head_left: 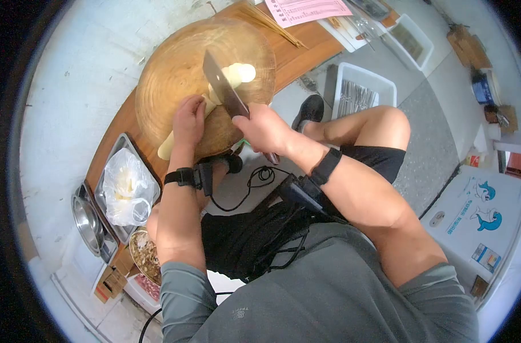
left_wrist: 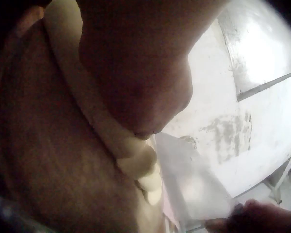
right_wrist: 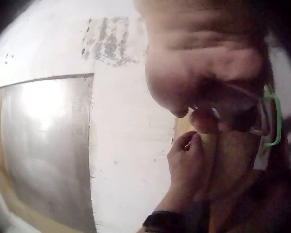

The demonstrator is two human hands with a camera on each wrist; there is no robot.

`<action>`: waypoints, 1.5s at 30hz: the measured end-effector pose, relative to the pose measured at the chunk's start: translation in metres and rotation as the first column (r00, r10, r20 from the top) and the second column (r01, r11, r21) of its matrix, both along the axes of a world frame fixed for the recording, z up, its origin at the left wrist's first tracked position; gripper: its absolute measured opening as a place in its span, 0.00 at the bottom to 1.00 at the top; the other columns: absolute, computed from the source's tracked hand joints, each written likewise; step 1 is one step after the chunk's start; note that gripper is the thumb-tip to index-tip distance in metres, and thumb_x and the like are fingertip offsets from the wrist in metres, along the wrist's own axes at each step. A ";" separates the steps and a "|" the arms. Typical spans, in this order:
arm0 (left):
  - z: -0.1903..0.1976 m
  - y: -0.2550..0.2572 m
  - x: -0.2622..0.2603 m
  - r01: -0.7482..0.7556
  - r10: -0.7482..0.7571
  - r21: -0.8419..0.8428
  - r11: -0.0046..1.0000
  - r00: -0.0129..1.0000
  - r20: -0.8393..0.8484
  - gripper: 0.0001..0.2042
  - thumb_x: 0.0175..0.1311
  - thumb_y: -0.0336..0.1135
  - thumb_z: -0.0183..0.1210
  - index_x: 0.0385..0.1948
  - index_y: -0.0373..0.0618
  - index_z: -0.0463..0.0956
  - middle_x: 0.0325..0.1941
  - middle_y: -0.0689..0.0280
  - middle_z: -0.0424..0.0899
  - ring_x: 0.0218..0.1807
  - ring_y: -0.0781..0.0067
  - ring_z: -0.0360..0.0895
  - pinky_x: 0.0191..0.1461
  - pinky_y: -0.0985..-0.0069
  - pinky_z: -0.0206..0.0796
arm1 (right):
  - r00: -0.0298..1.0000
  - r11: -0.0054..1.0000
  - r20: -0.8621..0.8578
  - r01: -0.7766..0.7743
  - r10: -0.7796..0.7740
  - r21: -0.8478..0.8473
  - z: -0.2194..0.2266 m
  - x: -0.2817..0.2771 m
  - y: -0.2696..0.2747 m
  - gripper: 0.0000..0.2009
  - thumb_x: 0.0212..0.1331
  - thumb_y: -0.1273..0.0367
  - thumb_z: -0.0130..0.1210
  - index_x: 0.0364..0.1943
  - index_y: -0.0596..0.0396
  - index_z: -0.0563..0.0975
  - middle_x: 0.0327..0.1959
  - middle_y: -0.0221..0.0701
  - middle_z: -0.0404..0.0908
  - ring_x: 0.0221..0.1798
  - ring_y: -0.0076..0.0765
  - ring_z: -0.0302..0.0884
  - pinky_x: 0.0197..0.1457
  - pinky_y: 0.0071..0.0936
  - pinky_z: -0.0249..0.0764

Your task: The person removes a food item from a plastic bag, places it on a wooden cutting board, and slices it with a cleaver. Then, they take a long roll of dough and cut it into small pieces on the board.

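A long pale cylindrical piece [head_left: 165,147] lies across the round wooden board [head_left: 175,68], with cut slices [head_left: 246,72] at its far end. The left hand [head_left: 189,123] grips the long piece near the cut end, fingers curled. In the left wrist view the left hand [left_wrist: 140,82] is over the pale roll [left_wrist: 97,116], beside overlapping slices [left_wrist: 150,187]. The right hand [head_left: 263,128] holds a cleaver [head_left: 219,80] by its handle, its blade at the slices. In the right wrist view the right hand [right_wrist: 208,73] is curled, its grip partly dark.
Left of the board, a metal tray [head_left: 123,231] bears a plastic bag [head_left: 123,188]; metal bowls [head_left: 88,223] stand beside it. Thin sticks [head_left: 272,24] and a pink sheet [head_left: 306,10] lie beyond the board. A white bin [head_left: 389,91] is on the floor at right.
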State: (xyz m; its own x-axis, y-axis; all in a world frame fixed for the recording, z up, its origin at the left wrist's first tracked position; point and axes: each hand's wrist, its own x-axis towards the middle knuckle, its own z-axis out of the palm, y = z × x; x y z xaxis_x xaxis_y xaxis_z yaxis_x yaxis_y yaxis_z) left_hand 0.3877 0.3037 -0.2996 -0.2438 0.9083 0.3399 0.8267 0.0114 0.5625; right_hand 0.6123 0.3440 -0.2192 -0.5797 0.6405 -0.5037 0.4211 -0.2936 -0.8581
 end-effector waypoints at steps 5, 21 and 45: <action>-0.004 -0.002 -0.001 -0.018 0.019 -0.012 1.000 0.999 0.032 0.08 0.62 0.29 0.58 0.40 0.38 0.79 0.44 0.54 0.81 0.48 0.52 0.79 0.51 0.65 0.71 | 0.959 0.867 0.269 -0.206 0.087 0.455 0.008 0.000 -0.026 0.15 0.65 0.61 0.49 0.40 0.64 0.71 0.33 0.56 0.81 0.38 0.63 0.81 0.43 0.49 0.77; -0.013 -0.001 -0.003 -0.063 0.078 -0.094 0.994 0.982 0.171 0.11 0.61 0.27 0.57 0.44 0.38 0.79 0.49 0.53 0.81 0.51 0.51 0.78 0.55 0.64 0.69 | 0.895 0.842 0.384 -0.380 0.228 0.384 0.018 0.000 -0.039 0.14 0.67 0.63 0.47 0.42 0.64 0.69 0.34 0.52 0.82 0.41 0.61 0.81 0.46 0.52 0.75; -0.002 0.001 0.001 -0.069 0.078 -0.147 0.987 0.995 0.061 0.10 0.62 0.28 0.56 0.42 0.38 0.80 0.48 0.53 0.82 0.49 0.49 0.79 0.52 0.63 0.70 | 0.896 0.861 0.370 -0.377 0.246 0.341 0.020 -0.005 -0.029 0.12 0.63 0.68 0.49 0.42 0.66 0.70 0.36 0.55 0.82 0.43 0.60 0.82 0.46 0.48 0.77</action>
State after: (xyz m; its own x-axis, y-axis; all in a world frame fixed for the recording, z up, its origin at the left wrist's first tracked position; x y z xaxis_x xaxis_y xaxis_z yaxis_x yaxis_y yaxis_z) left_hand 0.3886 0.3046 -0.3011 -0.3295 0.9255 0.1869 0.7813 0.1561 0.6043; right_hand 0.6076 0.3147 -0.1989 -0.6430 0.6327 -0.4314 0.6892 0.2325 -0.6862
